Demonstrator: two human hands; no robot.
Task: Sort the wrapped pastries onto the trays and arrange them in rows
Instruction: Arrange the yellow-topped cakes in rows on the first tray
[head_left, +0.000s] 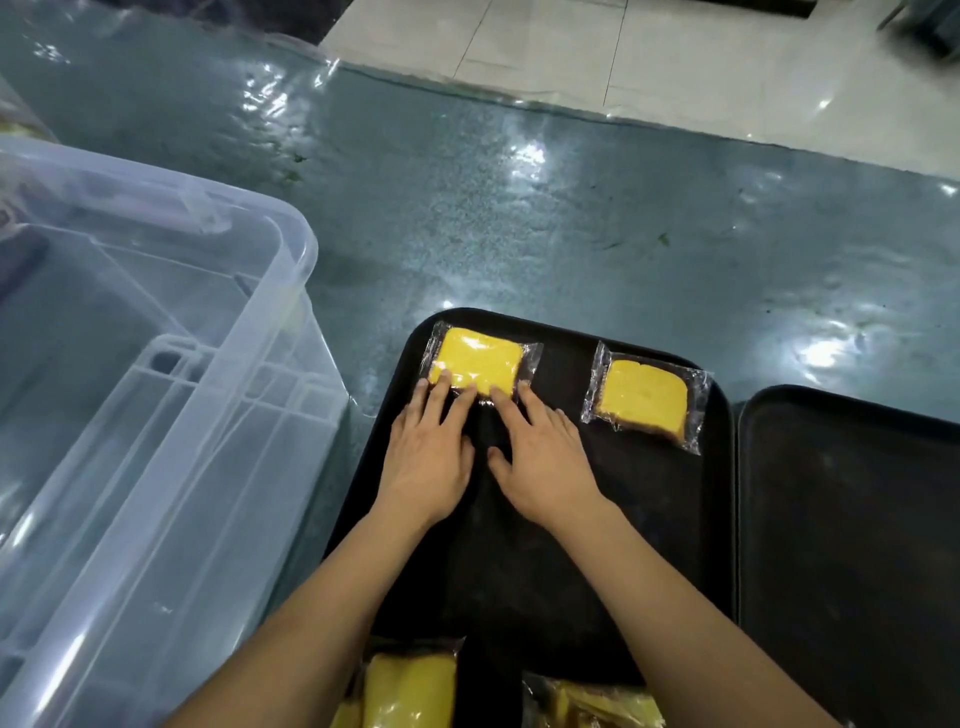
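Observation:
A black tray (571, 519) lies in front of me. At its far left corner sits a yellow cake slice in clear wrap (478, 361). My left hand (428, 452) and my right hand (540, 452) lie flat on the tray, straight fingertips touching the near edge of that wrapped pastry. A second wrapped slice (644, 400) lies at the tray's far right. Two more wrapped pastries show at the bottom edge, one on the left (410, 691) and one on the right (597, 706), partly under my forearms.
A second black tray (852, 545) with nothing on it lies to the right. A large clear plastic bin (145, 415) stands on the left. The table (519, 218) wears a glossy teal plastic cover; tiled floor lies beyond.

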